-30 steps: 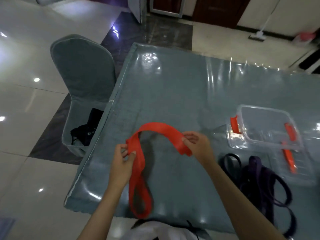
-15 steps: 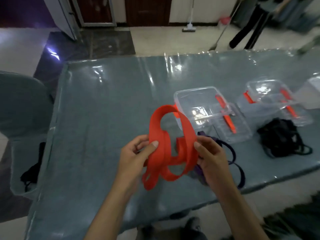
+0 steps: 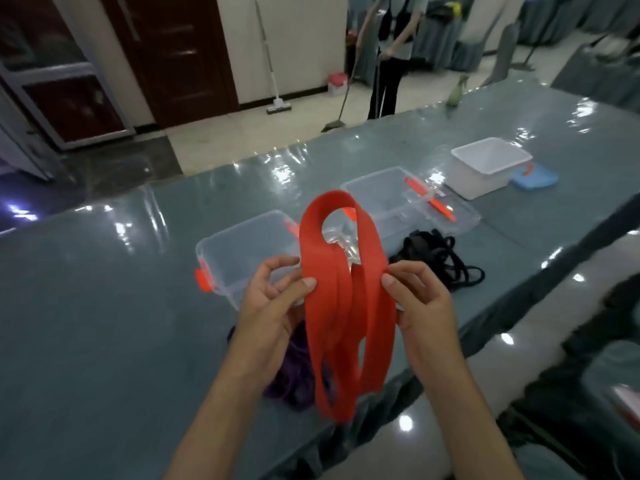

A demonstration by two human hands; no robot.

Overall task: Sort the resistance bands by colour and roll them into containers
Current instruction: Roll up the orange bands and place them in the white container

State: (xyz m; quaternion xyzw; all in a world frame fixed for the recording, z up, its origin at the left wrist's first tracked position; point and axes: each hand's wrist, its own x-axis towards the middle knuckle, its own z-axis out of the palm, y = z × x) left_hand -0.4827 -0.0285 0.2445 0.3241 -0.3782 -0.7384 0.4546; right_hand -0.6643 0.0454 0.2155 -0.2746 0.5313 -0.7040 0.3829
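The person's left hand (image 3: 273, 306) and right hand (image 3: 420, 303) were bare, without gloves, rings or watches. Both forearms were uncovered to the bottom edge of the view, no sleeve showing on either. The fingernails were short and unpainted, the thumbnails plainly visible.

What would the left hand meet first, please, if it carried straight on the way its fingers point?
Probably the red band its left hand already pinches; beyond that, seemingly the clear container, though depth is unclear.

Purple bands (image 3: 294, 372) mostly hidden behind left hand (image 3: 273, 306), red band (image 3: 346, 306).
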